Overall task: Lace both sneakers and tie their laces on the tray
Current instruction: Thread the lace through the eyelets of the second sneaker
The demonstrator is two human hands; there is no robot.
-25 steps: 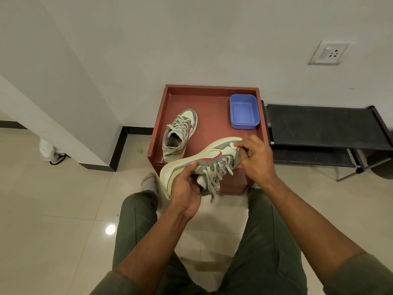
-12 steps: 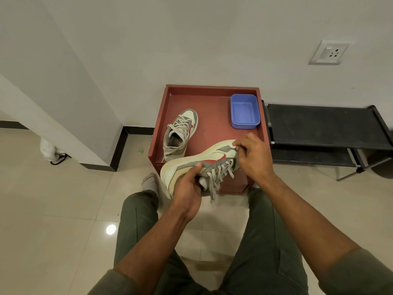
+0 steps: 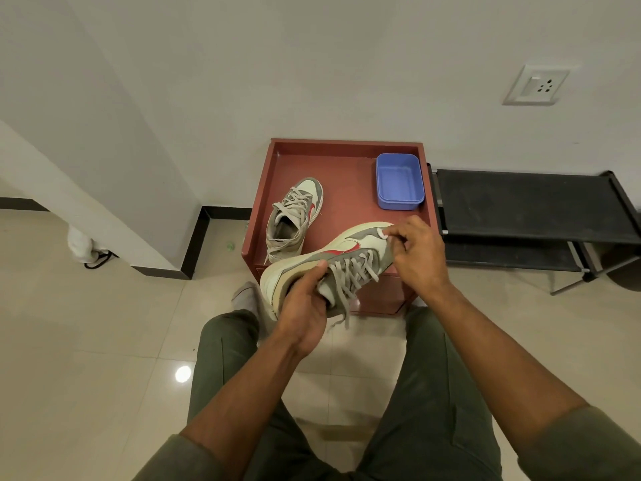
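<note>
A cream and grey sneaker with a red swoosh is held above the near edge of the red-brown tray, lying on its side with the toe to the right. My left hand grips its heel and collar. My right hand holds the toe end, fingers closed on it. Its grey laces are threaded and the loose ends hang down. The second sneaker stands on the tray's left half, laced, with its ends lying loose.
A blue plastic box sits in the tray's far right corner. A black low rack stands right of the tray. White walls close in behind and at left. My legs in green trousers straddle the tiled floor before the tray.
The held sneaker has tilted slightly and shifted a little; my right hand stays on the toe and my left on the heel. The other sneaker has not moved.
</note>
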